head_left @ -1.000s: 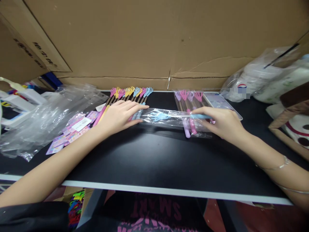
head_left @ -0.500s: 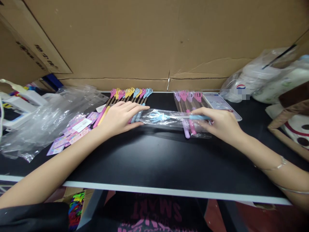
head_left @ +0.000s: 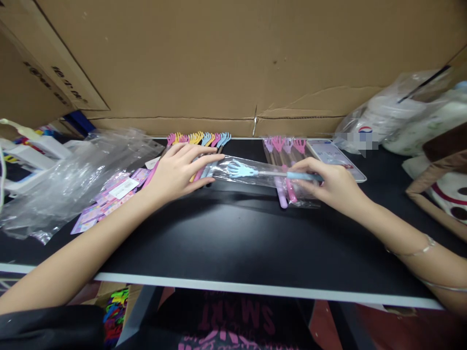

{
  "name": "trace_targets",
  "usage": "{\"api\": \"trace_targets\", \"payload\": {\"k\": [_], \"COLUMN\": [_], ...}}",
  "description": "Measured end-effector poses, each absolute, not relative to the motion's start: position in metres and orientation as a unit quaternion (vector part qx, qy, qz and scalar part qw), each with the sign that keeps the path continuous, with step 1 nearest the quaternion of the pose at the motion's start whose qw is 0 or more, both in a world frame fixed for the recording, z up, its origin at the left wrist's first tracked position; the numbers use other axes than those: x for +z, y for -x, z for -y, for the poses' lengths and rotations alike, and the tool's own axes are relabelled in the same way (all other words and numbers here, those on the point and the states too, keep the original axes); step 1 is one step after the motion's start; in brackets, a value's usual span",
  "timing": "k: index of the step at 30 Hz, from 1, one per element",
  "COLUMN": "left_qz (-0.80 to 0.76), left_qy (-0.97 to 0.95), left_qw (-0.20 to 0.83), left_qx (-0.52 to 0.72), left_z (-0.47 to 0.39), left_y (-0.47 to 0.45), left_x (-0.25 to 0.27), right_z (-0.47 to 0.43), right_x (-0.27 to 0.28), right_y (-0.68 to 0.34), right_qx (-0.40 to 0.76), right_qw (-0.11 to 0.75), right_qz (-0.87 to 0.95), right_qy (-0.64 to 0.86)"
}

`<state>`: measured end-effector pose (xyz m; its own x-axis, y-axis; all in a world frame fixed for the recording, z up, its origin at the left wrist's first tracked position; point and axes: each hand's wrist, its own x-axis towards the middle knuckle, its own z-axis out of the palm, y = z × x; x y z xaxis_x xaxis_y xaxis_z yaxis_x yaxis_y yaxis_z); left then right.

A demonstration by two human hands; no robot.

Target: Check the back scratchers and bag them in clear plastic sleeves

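Observation:
A light-blue hand-shaped back scratcher (head_left: pixel 242 170) lies sideways above the table, its head inside a long clear plastic bag (head_left: pixel 268 181). My right hand (head_left: pixel 333 184) pinches the blue handle between thumb and fingers. At the bag's other end, my left hand (head_left: pixel 178 170) has thumb and index finger at its two edges. Behind my left hand is a row of pink, yellow and blue back scratchers (head_left: pixel 197 138), partly covered by it. Several pink and purple back scratchers (head_left: pixel 282 182) in clear wrapping lie beyond the bag, near my right hand.
Clear plastic bags (head_left: pixel 91 165) are heaped at the left, beside purple-pink printed cards (head_left: pixel 109 201). A phone (head_left: pixel 335 158) lies at the back right, near a bagged cup (head_left: pixel 383 119). Cardboard (head_left: pixel 219 63) stands along the back of the black table (head_left: pixel 233 243).
My left hand has shifted slightly left and up. The bag's left end has risen a little, and the scratcher's head now faces up more plainly. My right hand stays on the handle.

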<state>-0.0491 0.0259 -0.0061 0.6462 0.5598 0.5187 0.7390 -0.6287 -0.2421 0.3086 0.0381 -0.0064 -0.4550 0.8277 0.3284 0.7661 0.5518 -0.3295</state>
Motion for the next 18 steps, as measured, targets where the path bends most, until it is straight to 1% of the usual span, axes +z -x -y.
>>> {"api": "trace_targets", "payload": {"k": [6,12,18], "left_qz": [0.367,0.365,0.362], "left_qy": [0.882,0.886,0.891], "left_qw": [0.22,0.211,0.196], "left_qx": [-0.199,-0.194,-0.192], "left_z": [-0.026,-0.0258,-0.0252], "left_y": [0.0491,0.0487,0.0478], "left_x": [-0.0073,-0.0077,-0.0086], "right_z": [-0.0362,-0.0372,-0.0367], "right_x": [-0.0055,-0.0065,-0.0078], "right_y": [-0.3065,-0.3068,-0.3062], "right_qx": [0.074,0.065,0.052], "right_qw": [0.227,0.241,0.234], "right_qz": [0.853,0.869,0.873], "right_qy": [0.464,0.428,0.425]}}
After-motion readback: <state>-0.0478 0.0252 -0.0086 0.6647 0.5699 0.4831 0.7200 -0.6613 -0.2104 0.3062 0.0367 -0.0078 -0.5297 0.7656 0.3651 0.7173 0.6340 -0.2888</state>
